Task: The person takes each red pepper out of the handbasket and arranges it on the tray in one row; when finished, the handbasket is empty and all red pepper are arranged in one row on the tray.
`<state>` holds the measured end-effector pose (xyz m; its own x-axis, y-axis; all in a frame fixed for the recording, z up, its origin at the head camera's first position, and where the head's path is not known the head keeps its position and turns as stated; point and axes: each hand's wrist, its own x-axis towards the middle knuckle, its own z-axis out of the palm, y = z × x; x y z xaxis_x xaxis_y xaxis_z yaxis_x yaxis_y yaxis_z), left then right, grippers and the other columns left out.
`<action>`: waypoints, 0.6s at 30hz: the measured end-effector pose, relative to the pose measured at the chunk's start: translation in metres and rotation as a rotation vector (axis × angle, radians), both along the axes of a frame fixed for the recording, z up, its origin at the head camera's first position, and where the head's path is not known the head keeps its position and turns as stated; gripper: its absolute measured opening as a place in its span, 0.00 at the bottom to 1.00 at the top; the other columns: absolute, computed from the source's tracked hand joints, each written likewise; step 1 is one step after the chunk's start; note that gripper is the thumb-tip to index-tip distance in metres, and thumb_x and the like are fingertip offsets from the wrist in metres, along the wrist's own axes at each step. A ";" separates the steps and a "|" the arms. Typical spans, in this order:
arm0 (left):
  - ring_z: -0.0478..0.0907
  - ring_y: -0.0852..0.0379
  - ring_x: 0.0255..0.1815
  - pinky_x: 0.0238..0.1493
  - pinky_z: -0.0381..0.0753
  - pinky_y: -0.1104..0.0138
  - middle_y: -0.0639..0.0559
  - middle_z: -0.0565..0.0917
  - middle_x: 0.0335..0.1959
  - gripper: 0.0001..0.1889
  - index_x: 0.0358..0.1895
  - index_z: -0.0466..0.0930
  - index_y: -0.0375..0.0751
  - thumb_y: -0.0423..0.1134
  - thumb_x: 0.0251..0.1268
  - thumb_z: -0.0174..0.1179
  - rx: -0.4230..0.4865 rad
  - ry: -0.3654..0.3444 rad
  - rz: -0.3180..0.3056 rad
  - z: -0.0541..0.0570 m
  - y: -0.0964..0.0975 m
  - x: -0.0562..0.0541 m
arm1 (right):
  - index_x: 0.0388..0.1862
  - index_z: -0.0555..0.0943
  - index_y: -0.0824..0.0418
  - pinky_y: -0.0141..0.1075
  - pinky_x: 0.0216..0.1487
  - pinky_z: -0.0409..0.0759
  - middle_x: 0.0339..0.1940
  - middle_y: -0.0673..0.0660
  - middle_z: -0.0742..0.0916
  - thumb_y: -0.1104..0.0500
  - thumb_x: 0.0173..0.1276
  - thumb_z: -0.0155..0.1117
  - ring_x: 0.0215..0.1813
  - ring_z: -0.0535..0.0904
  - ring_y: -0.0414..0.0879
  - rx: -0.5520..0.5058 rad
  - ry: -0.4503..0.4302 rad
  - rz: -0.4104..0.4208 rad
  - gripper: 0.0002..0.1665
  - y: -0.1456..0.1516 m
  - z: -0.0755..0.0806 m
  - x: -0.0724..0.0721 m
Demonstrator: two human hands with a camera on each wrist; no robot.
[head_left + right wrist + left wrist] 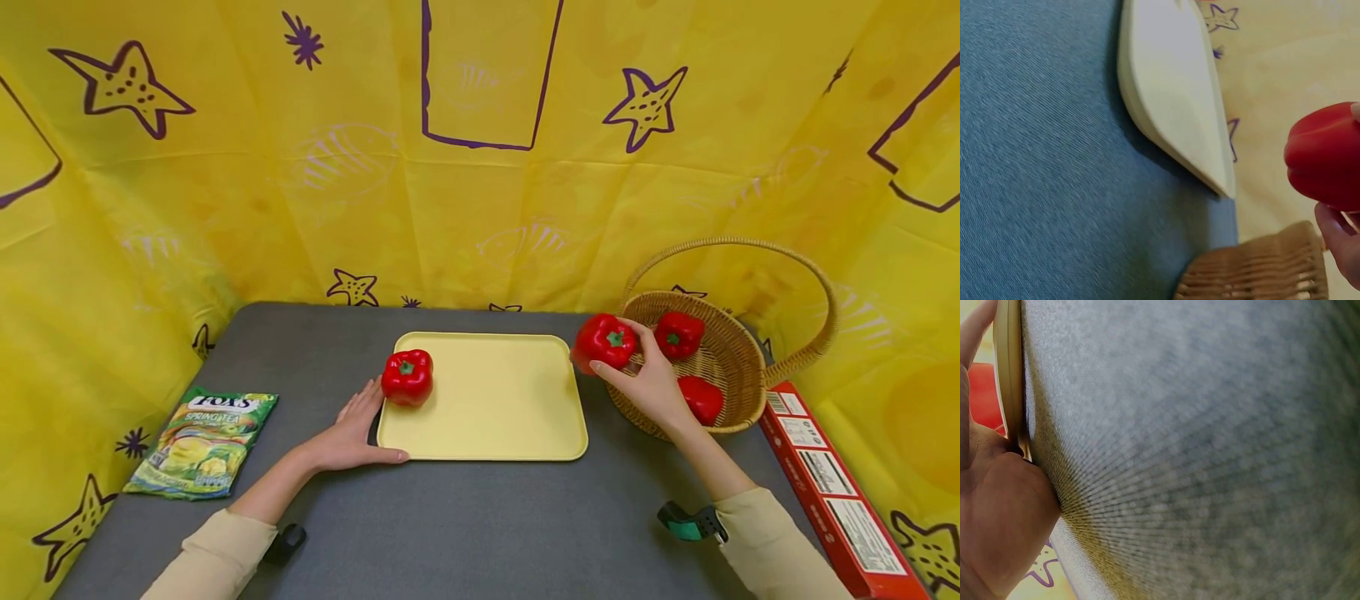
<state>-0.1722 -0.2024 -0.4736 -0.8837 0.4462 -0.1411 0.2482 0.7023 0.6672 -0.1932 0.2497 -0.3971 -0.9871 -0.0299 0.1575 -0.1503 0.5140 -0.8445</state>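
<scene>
1. Thumb and fingers of the right hand (651, 385) are curled about the held pepper (602, 340). It is pinched from its basket side, a grip by which the green stem is left uncovered and the opposite side free.
2. The held pepper is suspended between tray and basket, beside the basket's rim.
3. The left hand (347, 440) is spread around the tray's near-left corner: the thumb is laid along the near edge, the fingers along the left edge. The tray (495, 408) is probably steadied thus against sliding.
4. A second pepper (407, 377) is borne upright on the tray's left side, just beside the left fingertips, where access from that side is partly blocked.
5. Two more red peppers (679, 335) are contained in the wicker basket (742, 358). Entry from the far right is obstructed by its raised handle (828, 308); the near-left rim is left unspanned.
6. Beside the basket, a long red box (832, 492) is laid along the table's right edge.
7. A green FOX'S bag (206, 446) is placed left of the tray, well apart.
8. The grey table (465, 533) is backed by a yellow patterned cloth (360, 217).
</scene>
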 end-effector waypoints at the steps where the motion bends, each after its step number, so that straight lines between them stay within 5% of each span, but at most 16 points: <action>1: 0.31 0.37 0.78 0.72 0.32 0.40 0.38 0.38 0.79 0.64 0.78 0.35 0.36 0.63 0.50 0.68 0.000 0.001 0.000 0.000 0.000 0.000 | 0.73 0.59 0.55 0.24 0.43 0.78 0.64 0.62 0.74 0.50 0.61 0.73 0.56 0.77 0.58 -0.004 0.000 0.014 0.47 -0.002 -0.002 -0.001; 8: 0.31 0.37 0.78 0.72 0.33 0.40 0.38 0.38 0.79 0.64 0.78 0.36 0.35 0.63 0.50 0.68 -0.006 -0.002 0.000 0.000 0.000 -0.001 | 0.73 0.59 0.55 0.52 0.55 0.79 0.65 0.62 0.73 0.50 0.59 0.75 0.57 0.77 0.59 0.014 -0.025 0.074 0.49 -0.016 -0.011 -0.003; 18: 0.31 0.37 0.78 0.72 0.33 0.40 0.38 0.38 0.79 0.64 0.78 0.36 0.35 0.63 0.50 0.68 0.002 0.001 -0.004 0.001 0.000 -0.001 | 0.73 0.59 0.58 0.51 0.54 0.79 0.64 0.64 0.74 0.54 0.59 0.75 0.57 0.78 0.60 -0.007 -0.040 0.146 0.48 -0.035 -0.019 -0.002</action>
